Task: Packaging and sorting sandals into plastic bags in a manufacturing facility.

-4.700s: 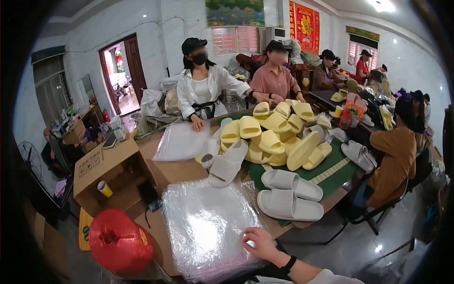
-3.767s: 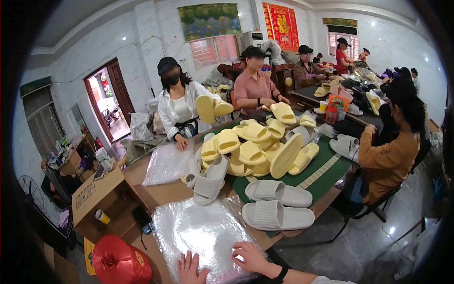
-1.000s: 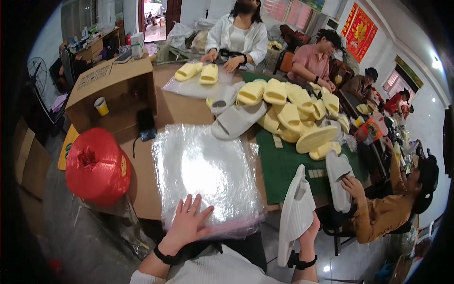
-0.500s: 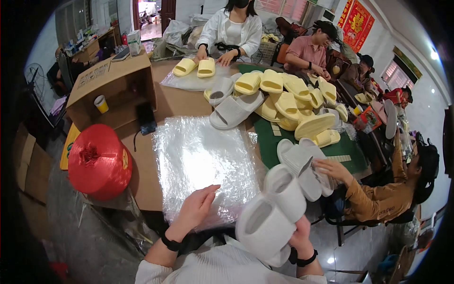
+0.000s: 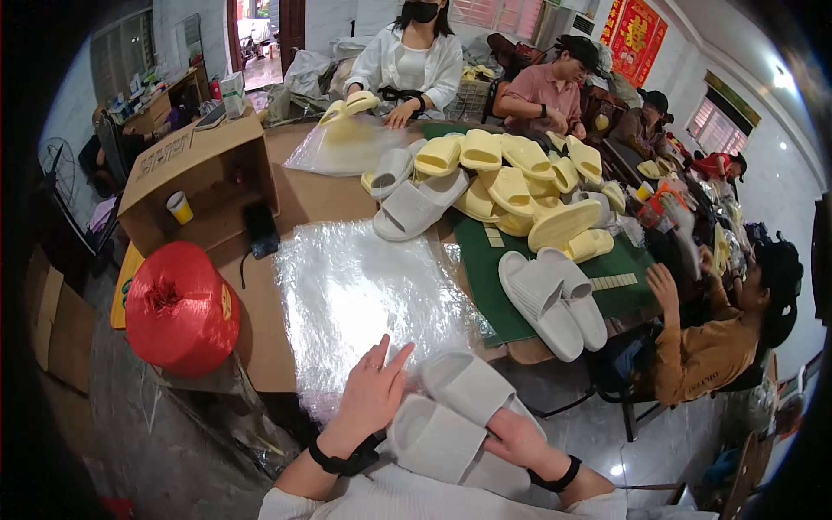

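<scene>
A pair of light grey slide slippers (image 5: 438, 440) lies side by side close to my body, at the near edge of the table. My right hand (image 5: 518, 440) grips the pair from the right, its fingers reaching in between the two slippers. Over the near part of a stack of clear plastic bags (image 5: 351, 290), my left hand (image 5: 373, 386) has its fingers spread and holds nothing; it is right beside the left slipper. Another grey pair (image 5: 555, 303) rests on the green mat (image 5: 481, 286) to the right.
Yellow slippers (image 5: 511, 186) pile up beyond, with grey slippers (image 5: 420, 204) at the pile's left. A red twine roll (image 5: 182, 308), a cardboard box (image 5: 199, 165) and a dark phone (image 5: 260, 230) are at left. Co-workers sit or stand around; one across handles yellow slippers (image 5: 351, 106).
My right hand has brought the grey pair left and lower, toward my left hand. The right-hand co-worker's hand has left the other grey pair. The person across has lifted yellow slippers.
</scene>
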The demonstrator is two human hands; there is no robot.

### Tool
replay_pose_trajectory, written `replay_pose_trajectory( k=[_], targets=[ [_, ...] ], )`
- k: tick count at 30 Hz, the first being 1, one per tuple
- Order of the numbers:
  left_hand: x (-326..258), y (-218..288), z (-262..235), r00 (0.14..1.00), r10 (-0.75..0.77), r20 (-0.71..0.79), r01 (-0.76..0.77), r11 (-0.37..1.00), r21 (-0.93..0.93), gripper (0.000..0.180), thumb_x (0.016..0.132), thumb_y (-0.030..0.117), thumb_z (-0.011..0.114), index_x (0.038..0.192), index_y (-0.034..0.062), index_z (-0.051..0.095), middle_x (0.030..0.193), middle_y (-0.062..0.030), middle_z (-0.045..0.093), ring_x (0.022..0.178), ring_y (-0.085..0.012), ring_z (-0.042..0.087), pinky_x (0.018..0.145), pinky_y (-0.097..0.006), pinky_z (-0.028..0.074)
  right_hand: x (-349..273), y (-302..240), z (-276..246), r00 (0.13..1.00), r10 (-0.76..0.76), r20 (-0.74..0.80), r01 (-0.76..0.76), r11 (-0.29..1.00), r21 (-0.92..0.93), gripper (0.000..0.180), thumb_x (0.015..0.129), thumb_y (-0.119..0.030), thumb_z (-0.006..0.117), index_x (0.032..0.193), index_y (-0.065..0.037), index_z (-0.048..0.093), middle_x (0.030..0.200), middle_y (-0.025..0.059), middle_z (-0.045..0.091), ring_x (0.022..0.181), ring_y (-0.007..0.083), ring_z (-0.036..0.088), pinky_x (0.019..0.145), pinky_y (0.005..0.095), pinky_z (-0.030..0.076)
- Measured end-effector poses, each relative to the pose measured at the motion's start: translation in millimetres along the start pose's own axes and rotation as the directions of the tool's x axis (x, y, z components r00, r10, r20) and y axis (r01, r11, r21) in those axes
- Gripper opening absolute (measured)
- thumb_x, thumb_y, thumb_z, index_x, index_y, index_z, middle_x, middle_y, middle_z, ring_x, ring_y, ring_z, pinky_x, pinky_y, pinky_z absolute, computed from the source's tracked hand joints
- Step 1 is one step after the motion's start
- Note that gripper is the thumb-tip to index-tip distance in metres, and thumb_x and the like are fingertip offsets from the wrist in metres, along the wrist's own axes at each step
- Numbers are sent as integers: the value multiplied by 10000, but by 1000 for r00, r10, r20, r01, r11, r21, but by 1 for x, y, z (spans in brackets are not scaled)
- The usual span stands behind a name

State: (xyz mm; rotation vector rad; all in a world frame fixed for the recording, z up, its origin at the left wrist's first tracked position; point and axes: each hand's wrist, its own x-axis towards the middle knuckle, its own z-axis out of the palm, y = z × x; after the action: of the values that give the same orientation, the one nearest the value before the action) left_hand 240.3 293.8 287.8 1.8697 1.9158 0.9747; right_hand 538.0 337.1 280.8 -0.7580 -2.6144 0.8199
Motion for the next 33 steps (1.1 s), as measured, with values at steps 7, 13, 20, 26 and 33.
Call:
replay_pose_trajectory(
  k=[7,13,20,26,33],
  targets=[
    [-14,14,2,985,161,55,-167,975,147,441,971,182,489,1407,116,505,1526,-205,367,1410,-444,314,1139,-594,251,29,-15,0,983,134,-126,-137,990,-13,239,799,-125,681,968,-9,557,896,184,572,853,404,583,717,491,489],
    [-19,24,-6,963,240,125,-252,963,92,463,972,191,487,1427,102,484,1539,-185,354,1427,-423,293,1145,-576,250,72,-23,20,977,126,-173,-133,991,-32,226,802,-110,660,954,0,533,909,198,570,868,416,573,729,498,478],
    [-21,19,-19,938,311,151,-325,942,77,516,974,191,480,1480,111,417,1591,-127,297,1457,-371,274,1170,-541,218,145,-12,60,977,32,-211,-37,999,-20,200,845,-129,604,974,-4,515,933,219,556,873,443,572,724,498,477],
    [-16,13,-28,870,455,190,-459,888,-28,512,971,163,476,1478,116,422,1575,-99,335,1449,-346,295,1183,-502,211,207,-5,71,924,-77,-375,67,997,-40,248,867,-132,603,1029,2,473,958,244,535,835,460,580,678,500,482],
    [-22,-3,-52,913,402,74,-407,910,79,473,902,130,554,1374,156,571,1534,-119,399,1441,-374,306,1166,-522,256,270,-12,77,847,153,-509,-137,988,69,329,889,-189,638,1079,27,477,1030,277,538,938,470,562,799,521,466]
  ],
)
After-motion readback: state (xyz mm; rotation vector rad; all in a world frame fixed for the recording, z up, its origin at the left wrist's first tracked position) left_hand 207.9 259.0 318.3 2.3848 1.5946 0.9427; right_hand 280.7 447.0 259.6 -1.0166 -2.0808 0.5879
